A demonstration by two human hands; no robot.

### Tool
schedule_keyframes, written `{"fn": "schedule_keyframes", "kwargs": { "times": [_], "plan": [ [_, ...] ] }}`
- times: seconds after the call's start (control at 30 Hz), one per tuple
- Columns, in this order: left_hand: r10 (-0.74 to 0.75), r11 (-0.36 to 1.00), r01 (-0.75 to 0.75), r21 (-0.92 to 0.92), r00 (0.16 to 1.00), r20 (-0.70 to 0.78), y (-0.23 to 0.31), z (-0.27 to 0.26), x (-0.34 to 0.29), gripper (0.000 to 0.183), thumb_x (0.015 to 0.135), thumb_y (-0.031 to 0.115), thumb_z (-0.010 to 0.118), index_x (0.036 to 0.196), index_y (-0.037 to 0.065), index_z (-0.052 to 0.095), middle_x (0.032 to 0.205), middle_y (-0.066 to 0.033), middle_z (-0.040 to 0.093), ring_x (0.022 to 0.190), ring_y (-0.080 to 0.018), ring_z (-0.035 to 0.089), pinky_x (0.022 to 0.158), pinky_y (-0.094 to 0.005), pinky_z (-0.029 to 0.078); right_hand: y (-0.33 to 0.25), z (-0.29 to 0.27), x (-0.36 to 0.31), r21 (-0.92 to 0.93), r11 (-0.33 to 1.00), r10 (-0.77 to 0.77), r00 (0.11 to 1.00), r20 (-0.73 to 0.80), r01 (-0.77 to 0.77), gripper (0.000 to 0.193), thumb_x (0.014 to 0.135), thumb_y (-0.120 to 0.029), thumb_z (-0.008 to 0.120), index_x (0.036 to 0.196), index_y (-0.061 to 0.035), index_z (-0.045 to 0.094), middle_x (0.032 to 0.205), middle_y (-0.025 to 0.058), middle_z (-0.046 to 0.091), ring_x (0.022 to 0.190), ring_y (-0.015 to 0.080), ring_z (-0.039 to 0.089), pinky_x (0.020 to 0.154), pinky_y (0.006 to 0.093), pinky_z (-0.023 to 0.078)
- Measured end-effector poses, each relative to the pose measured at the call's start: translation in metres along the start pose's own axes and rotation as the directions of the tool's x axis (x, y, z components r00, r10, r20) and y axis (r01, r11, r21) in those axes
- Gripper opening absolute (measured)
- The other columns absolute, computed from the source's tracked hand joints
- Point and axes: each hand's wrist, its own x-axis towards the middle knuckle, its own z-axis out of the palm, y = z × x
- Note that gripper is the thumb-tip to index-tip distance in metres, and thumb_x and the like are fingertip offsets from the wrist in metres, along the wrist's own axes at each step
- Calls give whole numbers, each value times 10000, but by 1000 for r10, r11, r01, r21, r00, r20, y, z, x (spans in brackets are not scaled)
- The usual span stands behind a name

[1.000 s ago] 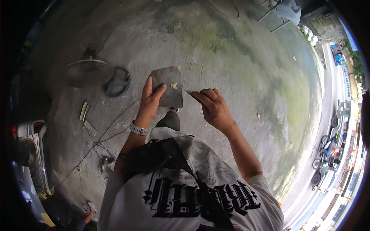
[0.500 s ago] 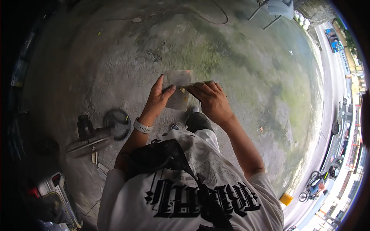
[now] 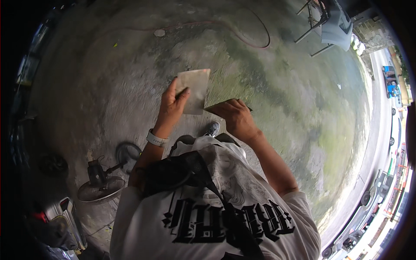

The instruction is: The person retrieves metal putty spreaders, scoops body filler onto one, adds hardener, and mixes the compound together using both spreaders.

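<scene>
My left hand (image 3: 172, 106) grips a flat, pale grey rectangular sheet (image 3: 196, 84) by its left side, thumb on its face and the other fingers mostly behind it. The sheet is tilted up in front of my body; its material is unclear. To the right, my right hand (image 3: 239, 120) is closed on a thin, dark flat piece (image 3: 215, 107) seen almost edge-on. One pointed end of this piece reaches toward the sheet's lower right corner, with a small gap between them. My right fingers are bent over its upper edge.
Rough concrete floor (image 3: 134, 82) with greenish patches lies below. A pedestal fan (image 3: 100, 187) stands at lower left. A thin hose (image 3: 260, 45) curves across the far floor. Metal legs and a grey panel (image 3: 336, 30) stand at far right, with a road and parked vehicles (image 3: 368, 197) beyond.
The dark piece has come away from the pale sheet, which it overlapped before. My left hand has shifted slightly left and away from me with the sheet. My view has shifted too.
</scene>
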Motion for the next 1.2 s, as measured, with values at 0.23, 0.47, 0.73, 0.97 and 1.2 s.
{"fn": "schedule_keyframes", "kwargs": {
  "times": [0.23,0.47,0.73,0.97,1.2],
  "plan": [
    [-336,794,276,-541,942,-12,-4,47,103,400,921,120,629,1304,75,523,1152,-45,627,997,-141,618,870,-293,502,88,-44,50,571,814,317,904,-287,-105,438,847,136,547,1214,-89,625,1145,129,617,1021,304,601,893,355,490],
    [-434,369,517,-773,831,348,-16,124,199,367,923,79,588,1282,101,516,1178,-65,622,1059,-194,634,908,-358,535,174,-44,87,178,977,195,824,-532,-117,626,752,173,565,1323,-83,542,1167,142,576,1034,325,555,894,375,466],
    [-351,342,605,-719,792,500,-41,193,351,331,921,45,574,1241,111,525,1136,-41,629,993,-174,651,842,-351,572,317,-68,133,-170,946,147,834,-532,-275,640,700,92,595,1305,-113,571,1176,95,578,1019,297,547,857,396,443],
    [-319,366,646,-670,764,561,-55,251,498,371,915,50,599,1272,113,523,1145,-21,628,998,-138,631,866,-326,549,425,-158,195,-252,851,288,811,-509,-460,591,682,58,574,1243,-123,620,1134,61,578,1006,272,540,847,399,423],
    [-220,686,460,-563,869,443,-76,311,619,362,930,47,586,1285,70,517,1162,-19,621,1054,-97,579,934,-262,459,512,-210,266,-241,830,413,846,-338,-502,568,671,64,565,1206,-109,645,1094,54,594,1005,253,544,870,374,421]
  ]
}}
